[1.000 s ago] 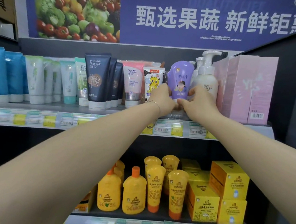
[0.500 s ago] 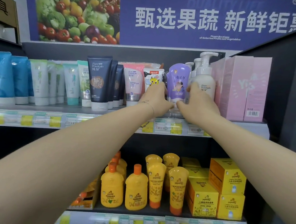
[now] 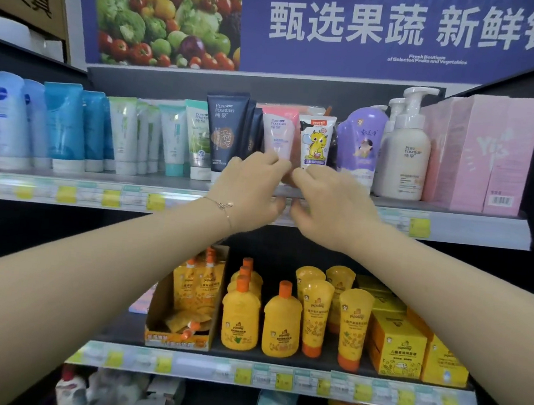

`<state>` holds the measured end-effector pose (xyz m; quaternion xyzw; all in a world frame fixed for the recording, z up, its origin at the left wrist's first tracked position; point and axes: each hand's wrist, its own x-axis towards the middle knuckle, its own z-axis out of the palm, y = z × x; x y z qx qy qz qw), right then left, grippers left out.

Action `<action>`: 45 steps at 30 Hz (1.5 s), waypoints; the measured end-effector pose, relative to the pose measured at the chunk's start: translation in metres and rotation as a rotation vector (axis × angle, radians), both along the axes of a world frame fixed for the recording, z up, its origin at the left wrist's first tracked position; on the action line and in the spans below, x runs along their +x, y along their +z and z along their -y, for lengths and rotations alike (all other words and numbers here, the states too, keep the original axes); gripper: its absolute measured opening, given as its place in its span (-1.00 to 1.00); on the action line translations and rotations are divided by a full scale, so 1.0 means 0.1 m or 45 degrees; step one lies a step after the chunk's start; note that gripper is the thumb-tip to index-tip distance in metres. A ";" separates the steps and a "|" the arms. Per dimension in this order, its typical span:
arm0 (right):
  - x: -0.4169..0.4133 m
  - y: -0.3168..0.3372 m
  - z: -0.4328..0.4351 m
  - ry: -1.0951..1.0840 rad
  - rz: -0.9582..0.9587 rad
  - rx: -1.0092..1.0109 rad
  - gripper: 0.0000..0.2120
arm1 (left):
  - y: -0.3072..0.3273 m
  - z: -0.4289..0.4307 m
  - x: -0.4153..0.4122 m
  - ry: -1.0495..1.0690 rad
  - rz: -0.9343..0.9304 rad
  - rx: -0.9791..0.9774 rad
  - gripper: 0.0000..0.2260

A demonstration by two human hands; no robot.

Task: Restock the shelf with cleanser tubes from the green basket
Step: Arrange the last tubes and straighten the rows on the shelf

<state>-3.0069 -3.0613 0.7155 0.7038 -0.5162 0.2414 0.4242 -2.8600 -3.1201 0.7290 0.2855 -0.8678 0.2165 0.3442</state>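
Note:
Cleanser tubes stand in a row on the upper shelf. My left hand reaches up to a pink tube and its curled fingers grip the tube's lower end. My right hand is beside it, fingertips at the base of a short white tube with a yellow dragon; its grip is hidden. The fingertips of both hands almost meet between the two tubes. The green basket is out of view.
A dark navy tube stands left of the pink one, with green and blue tubes further left. A purple bottle, white pump bottles and pink boxes stand to the right. Yellow bottles fill the shelf below.
Both hands have left the purple bottle and moved left, to the bases of the pink tube and the dragon tube. The camera has come closer to the shelf.

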 end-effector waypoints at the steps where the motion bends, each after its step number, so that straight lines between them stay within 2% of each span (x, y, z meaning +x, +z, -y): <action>1: 0.07 -0.02 0.02 0.024 -0.006 -0.016 -0.80 | -0.04 0.01 0.09 0.005 0.013 -0.015 -0.75; 7: 0.51 -0.21 0.16 0.095 0.056 0.055 -0.77 | -0.28 0.18 0.58 0.014 0.103 -0.094 -0.80; 13: 0.92 -0.54 0.28 0.103 0.114 0.221 -0.88 | -0.67 0.28 1.03 0.038 0.130 0.117 -0.81; 20: 1.42 -1.16 0.32 0.099 0.140 0.336 -0.82 | -1.21 0.41 1.44 0.044 0.323 0.279 -0.79; 28: 1.74 -2.02 0.27 0.017 0.289 0.605 -0.85 | -1.92 0.47 1.77 -0.092 0.407 0.404 -0.78; 36: 1.95 -2.64 0.09 -0.117 0.326 0.837 -0.76 | -2.62 0.36 1.95 -0.224 0.442 0.594 -0.83; 40: 2.05 -2.89 -0.06 -0.182 0.399 1.103 -0.74 | -2.97 0.24 2.03 -0.264 0.472 0.732 -0.83; 45: 2.16 -3.13 -0.06 -0.351 0.438 1.407 -0.78 | -3.32 0.10 1.93 -0.296 0.545 0.729 -0.79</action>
